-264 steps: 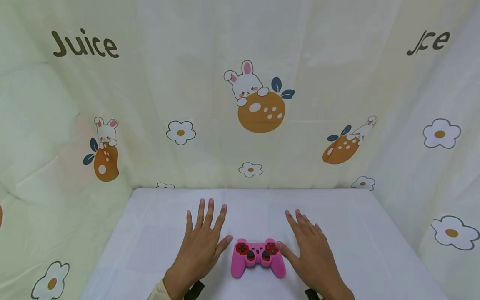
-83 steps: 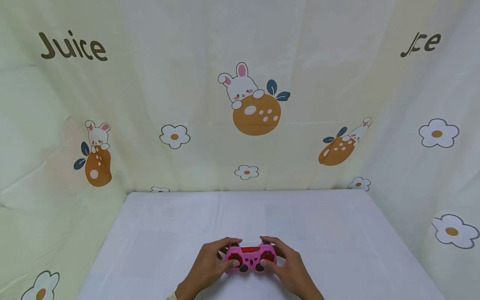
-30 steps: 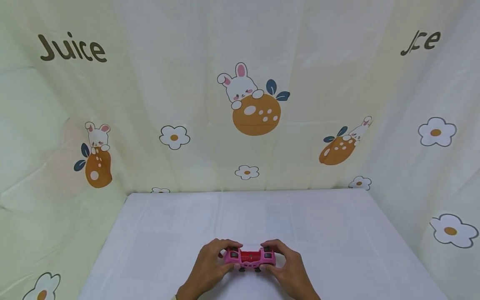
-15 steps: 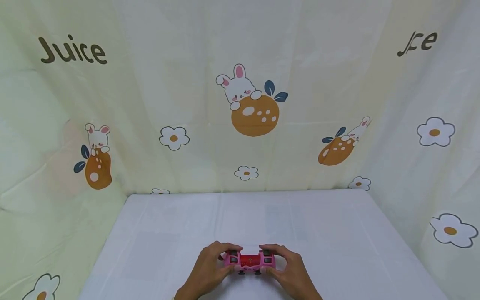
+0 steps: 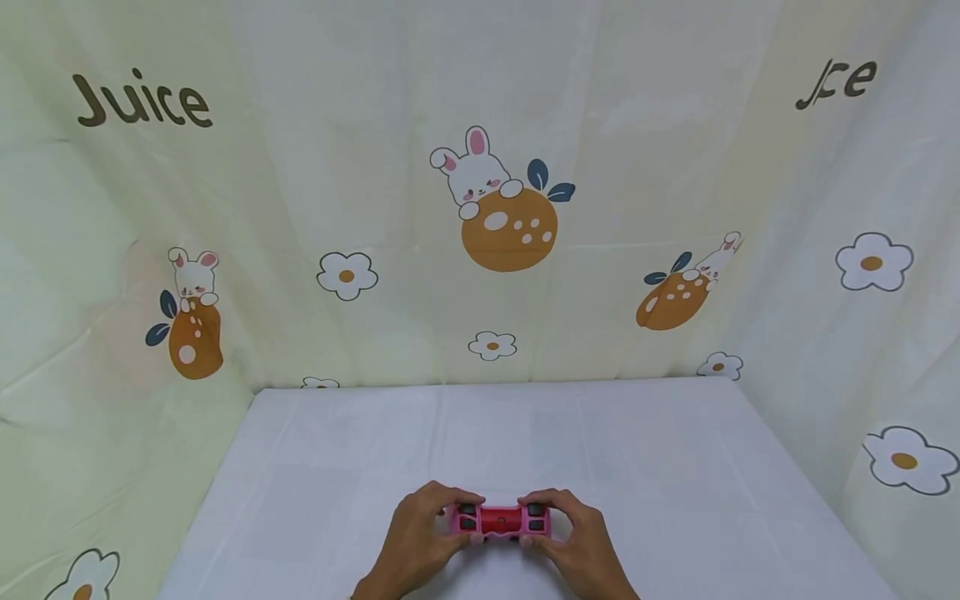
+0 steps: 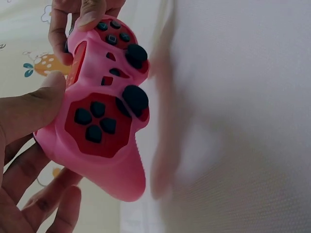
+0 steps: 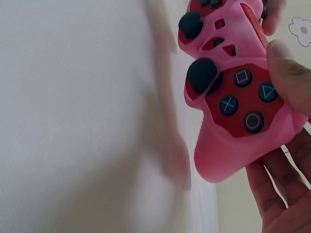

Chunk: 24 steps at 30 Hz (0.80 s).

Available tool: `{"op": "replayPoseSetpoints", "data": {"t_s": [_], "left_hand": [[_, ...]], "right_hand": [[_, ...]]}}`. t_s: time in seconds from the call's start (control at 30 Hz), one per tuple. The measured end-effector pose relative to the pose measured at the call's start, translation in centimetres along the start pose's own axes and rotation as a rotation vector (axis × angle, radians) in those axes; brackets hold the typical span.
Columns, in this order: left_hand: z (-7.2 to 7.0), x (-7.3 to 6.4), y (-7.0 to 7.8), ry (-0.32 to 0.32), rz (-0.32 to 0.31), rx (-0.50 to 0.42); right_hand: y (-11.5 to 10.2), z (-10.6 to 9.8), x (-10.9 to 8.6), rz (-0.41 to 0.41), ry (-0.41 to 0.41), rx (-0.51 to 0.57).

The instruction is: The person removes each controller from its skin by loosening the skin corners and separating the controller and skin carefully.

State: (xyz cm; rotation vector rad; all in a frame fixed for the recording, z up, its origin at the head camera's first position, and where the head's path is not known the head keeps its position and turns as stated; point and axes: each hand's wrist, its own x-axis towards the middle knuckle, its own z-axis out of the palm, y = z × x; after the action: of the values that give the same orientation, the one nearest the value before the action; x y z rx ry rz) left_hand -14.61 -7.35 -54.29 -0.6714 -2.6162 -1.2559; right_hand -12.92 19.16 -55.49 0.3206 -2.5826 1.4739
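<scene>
Between both hands is a red game controller in a pink cover [image 5: 500, 521], its top edge with the dark shoulder buttons facing up in the head view. The left hand [image 5: 420, 533] grips its left end, index finger along the far side and thumb on the near side. On the right end, the right hand [image 5: 576, 537] grips it the same way. The left wrist view shows the controller's face [image 6: 102, 97] with direction pad and black sticks, held off the white surface. In the right wrist view, the symbol buttons [image 7: 243, 99] show near the right thumb.
A white-covered table [image 5: 337, 450] lies under the hands. Behind it hangs a pale curtain [image 5: 405, 200] printed with bunnies, oranges and flowers, and it runs along both sides too.
Flat, spread hands beside the controller on the table came to grip its two ends. The controller has since tilted so its face turned toward the person and its shoulder-button edge upward.
</scene>
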Motion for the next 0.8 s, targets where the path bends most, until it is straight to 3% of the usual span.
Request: {"op": "replayPoseSetpoints", "data": {"t_s": [0.4,0.63,0.8], "left_hand": [[0.1,-0.3,0.1,0.038,0.018,0.082],[0.2,-0.5,-0.3,-0.008,0.025,0.081],[0.4,-0.3,-0.6,-0.062,0.048,0.071]], "right_hand": [[0.5,0.6,0.1,-0.023,-0.003,0.013],[1.0,0.6,0.3,-0.129,-0.032,-0.023],[0.9,0.4,0.4,-0.109,-0.061,-0.066]]}}
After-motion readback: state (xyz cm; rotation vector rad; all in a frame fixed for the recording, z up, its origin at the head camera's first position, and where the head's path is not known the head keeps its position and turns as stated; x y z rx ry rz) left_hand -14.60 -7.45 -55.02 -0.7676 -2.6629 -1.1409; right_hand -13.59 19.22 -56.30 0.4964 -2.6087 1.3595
